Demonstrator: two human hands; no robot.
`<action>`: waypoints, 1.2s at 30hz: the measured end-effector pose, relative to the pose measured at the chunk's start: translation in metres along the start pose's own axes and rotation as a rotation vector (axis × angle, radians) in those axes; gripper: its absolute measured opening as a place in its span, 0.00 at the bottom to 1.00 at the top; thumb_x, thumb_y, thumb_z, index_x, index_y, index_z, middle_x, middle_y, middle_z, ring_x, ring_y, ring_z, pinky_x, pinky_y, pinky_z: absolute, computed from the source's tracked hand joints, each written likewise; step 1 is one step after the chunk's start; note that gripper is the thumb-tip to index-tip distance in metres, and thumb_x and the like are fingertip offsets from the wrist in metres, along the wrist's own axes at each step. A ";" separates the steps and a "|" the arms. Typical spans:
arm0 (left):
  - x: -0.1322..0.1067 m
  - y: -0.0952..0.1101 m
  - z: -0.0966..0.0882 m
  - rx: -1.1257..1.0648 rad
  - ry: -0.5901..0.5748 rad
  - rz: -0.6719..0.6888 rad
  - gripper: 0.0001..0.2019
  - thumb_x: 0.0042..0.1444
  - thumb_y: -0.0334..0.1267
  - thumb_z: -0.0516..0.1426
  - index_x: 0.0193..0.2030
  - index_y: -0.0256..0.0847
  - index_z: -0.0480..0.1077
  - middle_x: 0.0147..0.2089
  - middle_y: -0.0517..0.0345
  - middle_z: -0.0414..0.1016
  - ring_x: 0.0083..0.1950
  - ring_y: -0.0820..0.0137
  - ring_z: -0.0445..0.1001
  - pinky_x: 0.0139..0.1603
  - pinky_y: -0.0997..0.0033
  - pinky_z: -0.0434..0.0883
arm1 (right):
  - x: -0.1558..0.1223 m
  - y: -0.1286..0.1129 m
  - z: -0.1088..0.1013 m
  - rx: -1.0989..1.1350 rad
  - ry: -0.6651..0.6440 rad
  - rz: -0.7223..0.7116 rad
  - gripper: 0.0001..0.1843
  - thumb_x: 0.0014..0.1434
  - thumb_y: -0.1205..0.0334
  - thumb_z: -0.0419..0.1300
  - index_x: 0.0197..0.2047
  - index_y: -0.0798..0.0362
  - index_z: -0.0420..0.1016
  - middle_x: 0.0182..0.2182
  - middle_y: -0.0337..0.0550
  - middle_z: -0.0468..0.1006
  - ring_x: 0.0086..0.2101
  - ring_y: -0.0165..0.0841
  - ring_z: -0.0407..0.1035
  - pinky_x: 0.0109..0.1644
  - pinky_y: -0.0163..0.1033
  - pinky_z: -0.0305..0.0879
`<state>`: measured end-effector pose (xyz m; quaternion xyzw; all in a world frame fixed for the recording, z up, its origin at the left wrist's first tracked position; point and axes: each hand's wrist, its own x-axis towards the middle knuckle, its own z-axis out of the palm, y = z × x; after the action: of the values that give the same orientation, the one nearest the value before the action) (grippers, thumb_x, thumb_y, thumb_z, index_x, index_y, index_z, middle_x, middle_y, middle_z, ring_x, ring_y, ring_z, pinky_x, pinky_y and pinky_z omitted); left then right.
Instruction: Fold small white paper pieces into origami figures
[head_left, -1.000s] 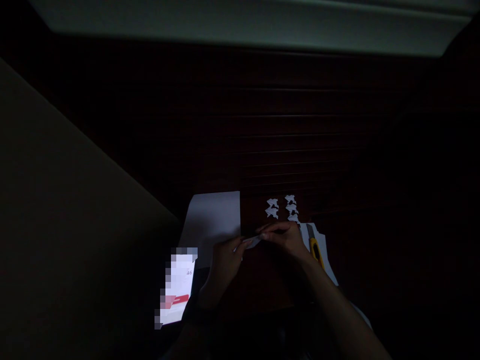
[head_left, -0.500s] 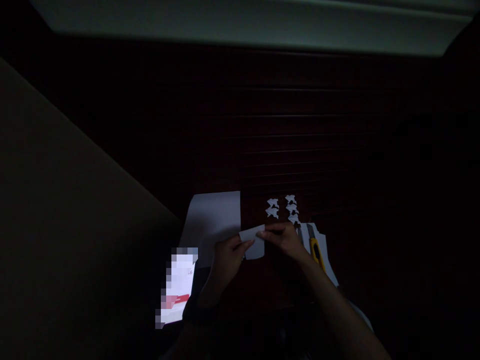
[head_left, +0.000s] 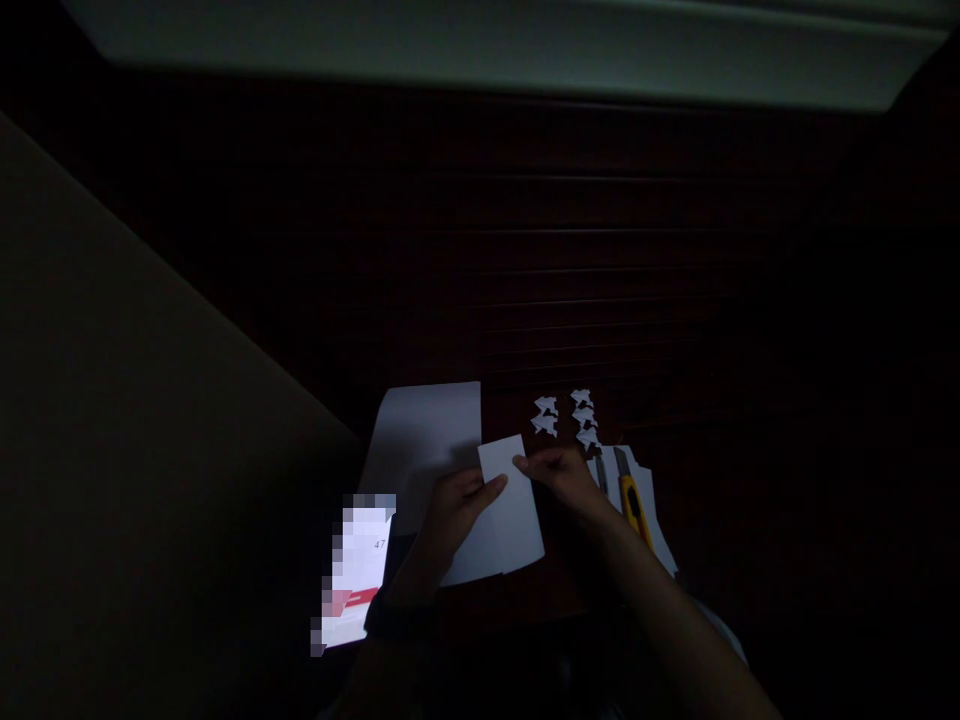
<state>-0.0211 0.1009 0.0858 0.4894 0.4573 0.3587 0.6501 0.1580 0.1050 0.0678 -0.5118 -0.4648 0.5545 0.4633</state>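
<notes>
Between my hands is a small white sheet of paper (head_left: 514,520), tilted, with its long side running toward me. My left hand (head_left: 454,515) pinches its left edge, thumb on top. At the upper right edge, my right hand (head_left: 564,478) grips it between thumb and fingers; the fingers behind the paper are hidden. A larger white sheet (head_left: 427,425) lies under and to the left of my left hand. Beyond the hands sit several small folded white paper figures (head_left: 545,425) in two columns.
A yellow utility knife (head_left: 634,508) and a dark pen-like tool (head_left: 601,474) lie on white papers (head_left: 654,520) beside my right forearm. A lit screen (head_left: 358,570) stands at the left, partly pixelated. Dark slats rise behind the table; the room is dim.
The small paper was folded over at its top and now shows as a longer rectangle reaching farther toward me. Both hands stay in nearly the same place. The number on the screen has changed.
</notes>
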 end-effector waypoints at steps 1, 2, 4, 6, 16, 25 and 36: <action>-0.001 0.002 0.000 -0.002 0.003 0.004 0.16 0.49 0.44 0.60 0.43 0.36 0.74 0.41 0.49 0.78 0.39 0.60 0.76 0.39 0.65 0.72 | 0.000 0.001 0.000 0.000 -0.013 0.024 0.17 0.47 0.50 0.63 0.21 0.57 0.74 0.18 0.36 0.69 0.21 0.26 0.58 0.27 0.33 0.52; -0.001 0.003 0.000 0.003 0.010 0.010 0.16 0.50 0.43 0.59 0.43 0.36 0.74 0.42 0.50 0.78 0.40 0.60 0.76 0.40 0.66 0.71 | 0.000 0.002 -0.001 -0.005 -0.031 0.049 0.18 0.47 0.49 0.64 0.21 0.57 0.74 0.18 0.36 0.69 0.21 0.25 0.58 0.27 0.33 0.52; -0.002 0.005 -0.001 0.019 0.022 0.013 0.16 0.50 0.44 0.59 0.42 0.37 0.75 0.42 0.50 0.78 0.41 0.60 0.76 0.40 0.66 0.71 | 0.000 0.002 -0.002 -0.022 -0.073 0.091 0.19 0.46 0.48 0.64 0.20 0.57 0.73 0.17 0.36 0.69 0.20 0.25 0.57 0.26 0.33 0.52; -0.002 0.007 -0.001 0.036 0.029 0.001 0.15 0.50 0.44 0.59 0.41 0.37 0.75 0.41 0.50 0.78 0.41 0.61 0.76 0.40 0.67 0.71 | 0.000 0.003 -0.003 -0.041 -0.083 0.108 0.19 0.45 0.48 0.64 0.19 0.57 0.73 0.16 0.35 0.68 0.20 0.25 0.57 0.25 0.33 0.51; -0.002 0.000 -0.001 0.101 0.114 -0.066 0.19 0.48 0.50 0.58 0.35 0.34 0.76 0.34 0.50 0.79 0.35 0.62 0.76 0.34 0.68 0.71 | -0.002 -0.003 -0.002 0.096 -0.096 0.258 0.20 0.44 0.46 0.64 0.21 0.57 0.74 0.21 0.42 0.74 0.22 0.28 0.65 0.27 0.33 0.61; -0.009 0.008 -0.002 0.064 -0.025 -0.126 0.17 0.50 0.49 0.57 0.35 0.36 0.75 0.32 0.52 0.78 0.32 0.65 0.75 0.31 0.71 0.68 | 0.001 0.000 -0.006 0.100 -0.031 0.277 0.18 0.43 0.50 0.65 0.22 0.59 0.76 0.21 0.45 0.76 0.21 0.31 0.68 0.26 0.35 0.61; -0.004 0.009 -0.009 0.162 -0.031 -0.093 0.17 0.50 0.49 0.57 0.34 0.36 0.76 0.33 0.53 0.78 0.35 0.64 0.75 0.35 0.69 0.68 | 0.003 0.004 -0.008 0.107 -0.012 0.260 0.18 0.44 0.49 0.64 0.23 0.59 0.76 0.23 0.45 0.77 0.23 0.32 0.68 0.29 0.37 0.61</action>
<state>-0.0308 0.1021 0.0941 0.5243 0.4969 0.2824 0.6312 0.1655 0.1074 0.0634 -0.5392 -0.3670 0.6368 0.4112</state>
